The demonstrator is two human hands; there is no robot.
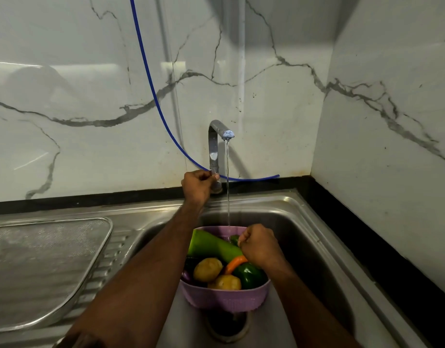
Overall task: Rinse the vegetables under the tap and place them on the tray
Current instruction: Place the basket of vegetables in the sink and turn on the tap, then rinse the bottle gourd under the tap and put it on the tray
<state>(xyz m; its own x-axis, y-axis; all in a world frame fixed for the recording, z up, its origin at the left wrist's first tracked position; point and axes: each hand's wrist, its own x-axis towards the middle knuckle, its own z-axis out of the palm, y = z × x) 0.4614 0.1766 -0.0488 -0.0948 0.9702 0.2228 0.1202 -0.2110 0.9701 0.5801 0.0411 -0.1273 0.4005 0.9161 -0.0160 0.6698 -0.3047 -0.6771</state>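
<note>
A pink colander [224, 298] sits in the sink under the chrome tap [217, 136], and a thin stream of water [227, 192] falls onto its far side. It holds a long green gourd [211, 244], two potatoes [207, 269], an orange carrot [235, 263], a green bell pepper [249, 275] and a purple vegetable [186, 276]. My left hand [197, 185] grips the tap's handle at its base. My right hand [258, 244] grips a small green vegetable [234, 239] under the stream, above the colander. The steel mesh tray [40, 267] lies on the drainboard at left.
The steel sink basin [304, 247] has its drain [227, 327] below the colander. A blue hose [151, 89] curves down the marble wall and ends behind the tap. A black counter edge [367, 237] runs along the right side.
</note>
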